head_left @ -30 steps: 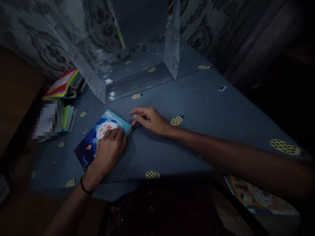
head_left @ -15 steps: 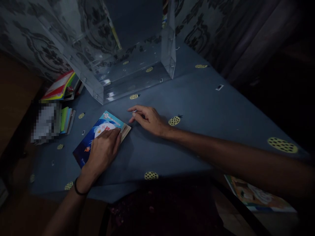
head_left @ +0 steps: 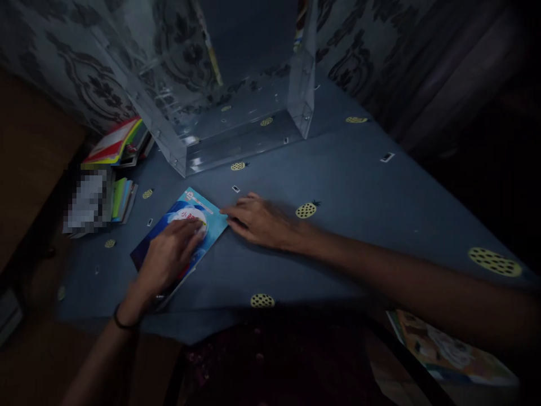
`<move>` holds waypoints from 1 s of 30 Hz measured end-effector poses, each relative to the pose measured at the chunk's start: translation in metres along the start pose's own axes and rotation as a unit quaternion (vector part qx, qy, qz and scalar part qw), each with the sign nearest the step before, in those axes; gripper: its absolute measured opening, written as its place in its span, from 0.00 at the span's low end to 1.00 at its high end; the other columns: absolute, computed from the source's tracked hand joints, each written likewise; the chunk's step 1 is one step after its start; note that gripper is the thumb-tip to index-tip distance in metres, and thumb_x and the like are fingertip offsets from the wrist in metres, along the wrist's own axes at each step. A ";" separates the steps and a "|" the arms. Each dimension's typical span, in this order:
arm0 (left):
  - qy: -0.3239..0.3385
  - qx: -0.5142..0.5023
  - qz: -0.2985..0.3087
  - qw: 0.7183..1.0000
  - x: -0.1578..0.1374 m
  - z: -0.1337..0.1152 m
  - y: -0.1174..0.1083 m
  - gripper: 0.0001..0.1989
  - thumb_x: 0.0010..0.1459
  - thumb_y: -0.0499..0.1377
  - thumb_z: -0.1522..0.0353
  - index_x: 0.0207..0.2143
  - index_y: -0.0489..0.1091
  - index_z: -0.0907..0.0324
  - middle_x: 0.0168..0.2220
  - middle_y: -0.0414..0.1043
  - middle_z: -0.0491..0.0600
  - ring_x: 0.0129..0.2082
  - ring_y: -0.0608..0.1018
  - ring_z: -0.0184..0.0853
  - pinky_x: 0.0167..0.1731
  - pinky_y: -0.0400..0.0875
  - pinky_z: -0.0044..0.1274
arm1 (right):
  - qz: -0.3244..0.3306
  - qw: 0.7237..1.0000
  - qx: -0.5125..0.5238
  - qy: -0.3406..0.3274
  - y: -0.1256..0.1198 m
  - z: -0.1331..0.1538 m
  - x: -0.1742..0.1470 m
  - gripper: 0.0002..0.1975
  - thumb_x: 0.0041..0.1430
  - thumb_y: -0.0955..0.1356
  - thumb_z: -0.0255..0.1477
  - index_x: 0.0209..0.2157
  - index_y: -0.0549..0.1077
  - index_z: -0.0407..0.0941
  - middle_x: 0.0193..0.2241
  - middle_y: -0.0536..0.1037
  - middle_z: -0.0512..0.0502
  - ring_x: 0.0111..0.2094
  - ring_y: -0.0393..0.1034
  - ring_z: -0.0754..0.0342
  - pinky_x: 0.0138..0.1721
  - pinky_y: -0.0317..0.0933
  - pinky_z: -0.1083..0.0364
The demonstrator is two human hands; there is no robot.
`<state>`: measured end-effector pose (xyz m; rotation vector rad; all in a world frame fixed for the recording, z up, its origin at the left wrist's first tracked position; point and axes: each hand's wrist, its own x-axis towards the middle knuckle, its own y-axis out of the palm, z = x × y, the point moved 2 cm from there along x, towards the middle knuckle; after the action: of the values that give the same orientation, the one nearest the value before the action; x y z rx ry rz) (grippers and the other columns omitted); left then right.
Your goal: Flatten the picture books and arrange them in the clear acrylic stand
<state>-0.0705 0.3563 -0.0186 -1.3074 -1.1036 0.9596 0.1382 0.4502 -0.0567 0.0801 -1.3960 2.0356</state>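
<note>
A book with a blue cover [head_left: 215,221] lies slanted on the table, its cover showing a white oval with red characters. My left hand [head_left: 169,248], a dark band around its wrist, rests palm down across the cover, fingers stretched out over the oval. At the book's right corner is my right hand [head_left: 264,223]; its index finger and thumb close on the cover's edge there, the other fingers curled. Below my left hand, part of a lower page or cover sticks out from the book's near edge.
A clear acrylic stand [head_left: 249,149] stands at the back of the table. Stacked books, one with a red and yellow cover [head_left: 114,141], sit at the left beside a blurred-out item [head_left: 88,197]. The blue tablecloth [head_left: 338,175] has pineapple prints. A colourful book [head_left: 452,349] lies lower right.
My right hand has come down and nearer me, onto the book's corner. My left hand has shifted slightly toward the lower left, and the cover's right side now hides the page edges there.
</note>
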 end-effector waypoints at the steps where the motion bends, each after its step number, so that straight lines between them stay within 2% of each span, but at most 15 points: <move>1: -0.029 -0.009 0.002 1.000 -0.005 0.017 -0.003 0.22 0.71 0.47 0.57 0.55 0.73 0.58 0.56 0.75 0.55 0.55 0.77 0.43 0.55 0.72 0.35 | 0.008 1.000 -0.010 -0.016 -0.001 0.003 -0.001 0.11 0.69 0.63 0.26 0.48 0.75 0.41 0.35 0.79 0.41 0.39 0.72 0.48 0.49 0.62 0.46; 4: -0.101 0.011 0.008 0.995 -0.025 0.062 -0.006 0.26 0.70 0.46 0.55 0.58 0.70 0.60 0.58 0.72 0.59 0.54 0.77 0.47 0.53 0.73 0.38 | 0.037 0.998 -0.041 -0.044 -0.001 0.013 -0.005 0.10 0.69 0.63 0.25 0.47 0.74 0.41 0.37 0.79 0.40 0.41 0.72 0.47 0.49 0.62 0.47; 7: -0.137 0.024 0.005 0.990 -0.043 0.080 -0.004 0.27 0.69 0.46 0.56 0.60 0.69 0.60 0.54 0.74 0.59 0.51 0.78 0.47 0.50 0.74 0.36 | 0.053 0.997 -0.050 -0.033 0.004 0.020 -0.008 0.11 0.67 0.62 0.21 0.45 0.74 0.41 0.37 0.79 0.39 0.41 0.71 0.47 0.48 0.64 0.48; 10: -0.162 0.058 -0.014 0.985 -0.052 0.073 -0.002 0.24 0.69 0.48 0.57 0.58 0.71 0.59 0.51 0.75 0.58 0.48 0.80 0.46 0.44 0.75 0.32 | 0.055 0.997 -0.044 -0.026 0.013 0.016 0.000 0.12 0.66 0.61 0.19 0.45 0.74 0.40 0.41 0.79 0.36 0.45 0.71 0.45 0.50 0.65 0.47; 14: -0.211 0.098 -0.025 0.972 -0.052 0.057 0.000 0.20 0.69 0.49 0.60 0.54 0.73 0.58 0.46 0.76 0.56 0.40 0.81 0.42 0.36 0.74 0.27 | 0.039 0.999 -0.004 -0.002 0.022 -0.005 0.032 0.11 0.68 0.61 0.21 0.45 0.73 0.40 0.42 0.79 0.36 0.46 0.72 0.47 0.52 0.66 0.47; 18: -0.229 0.107 -0.043 0.967 -0.043 0.053 0.002 0.17 0.69 0.51 0.61 0.49 0.74 0.61 0.44 0.76 0.57 0.40 0.81 0.42 0.37 0.73 0.27 | 0.029 0.999 0.030 0.023 0.027 -0.028 0.070 0.11 0.70 0.62 0.23 0.47 0.74 0.41 0.46 0.80 0.37 0.46 0.75 0.48 0.50 0.67 0.48; 22: -0.237 0.132 -0.024 0.962 -0.032 0.052 0.002 0.16 0.69 0.51 0.61 0.43 0.75 0.60 0.40 0.76 0.56 0.38 0.80 0.42 0.35 0.73 0.28 | 0.020 0.999 0.033 0.028 0.035 -0.043 0.090 0.13 0.69 0.62 0.22 0.50 0.73 0.40 0.48 0.80 0.37 0.50 0.74 0.47 0.52 0.66 0.48; 24: -0.234 0.149 -0.020 0.961 -0.029 0.048 0.002 0.17 0.69 0.50 0.61 0.43 0.74 0.61 0.43 0.75 0.58 0.40 0.80 0.44 0.37 0.73 0.29 | 0.008 0.999 0.027 0.026 0.041 -0.048 0.092 0.13 0.68 0.63 0.23 0.51 0.73 0.41 0.49 0.80 0.37 0.51 0.73 0.45 0.54 0.65 0.45; 26: -0.202 0.149 -0.025 0.968 -0.029 0.039 0.004 0.17 0.70 0.48 0.64 0.46 0.74 0.62 0.47 0.74 0.60 0.45 0.78 0.46 0.41 0.75 0.32 | -0.004 1.000 0.022 0.015 0.045 -0.052 0.092 0.14 0.68 0.63 0.25 0.53 0.73 0.42 0.51 0.79 0.37 0.53 0.72 0.44 0.56 0.63 0.43; 28: -0.140 0.118 -0.030 0.983 -0.033 0.029 0.007 0.17 0.71 0.47 0.65 0.50 0.72 0.62 0.52 0.73 0.60 0.50 0.76 0.47 0.47 0.75 0.35 | -0.007 1.000 0.022 0.008 0.047 -0.055 0.091 0.15 0.69 0.63 0.27 0.54 0.73 0.42 0.53 0.78 0.38 0.54 0.71 0.43 0.57 0.62 0.42; 30: -0.062 0.069 -0.028 0.995 -0.040 0.019 0.008 0.20 0.72 0.47 0.61 0.55 0.69 0.61 0.55 0.72 0.59 0.53 0.75 0.47 0.51 0.74 0.37 | -0.006 1.000 0.021 0.012 0.047 -0.056 0.090 0.15 0.69 0.63 0.28 0.54 0.73 0.42 0.54 0.78 0.37 0.55 0.71 0.42 0.57 0.61 0.42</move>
<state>-0.0980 0.3226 -0.0305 -1.1117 -1.1425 1.0678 0.0595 0.5311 -0.0830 0.0818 -1.3349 2.0491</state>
